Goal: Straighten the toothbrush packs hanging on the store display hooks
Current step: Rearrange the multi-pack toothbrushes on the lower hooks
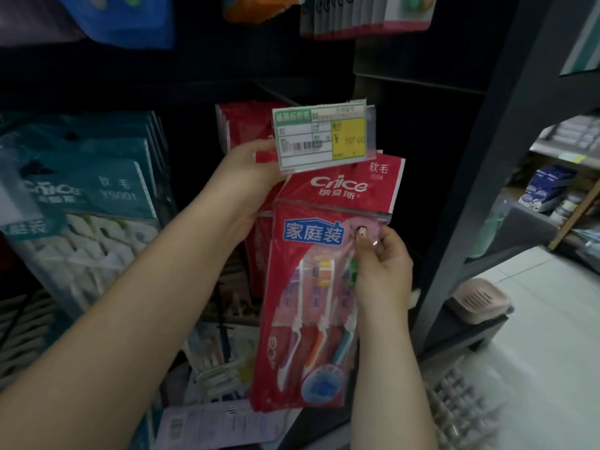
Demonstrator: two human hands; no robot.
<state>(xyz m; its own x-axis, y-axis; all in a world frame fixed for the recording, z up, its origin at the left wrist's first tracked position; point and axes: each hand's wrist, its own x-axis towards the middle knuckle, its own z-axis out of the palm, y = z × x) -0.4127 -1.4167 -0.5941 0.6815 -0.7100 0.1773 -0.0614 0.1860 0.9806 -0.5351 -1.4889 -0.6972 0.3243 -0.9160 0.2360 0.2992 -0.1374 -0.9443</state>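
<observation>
A red toothbrush pack with three brushes hangs tilted at the front of its hook, under a price tag. My right hand pinches the pack's right edge, thumb on its front. My left hand grips the upper left of the red packs hanging behind it, fingers hidden behind them. The hook itself is hidden by the tag.
Teal toothbrush packs hang in a row to the left. More goods hang above and lie below. A dark shelf post stands right, with a pink soap dish and tiled floor beyond.
</observation>
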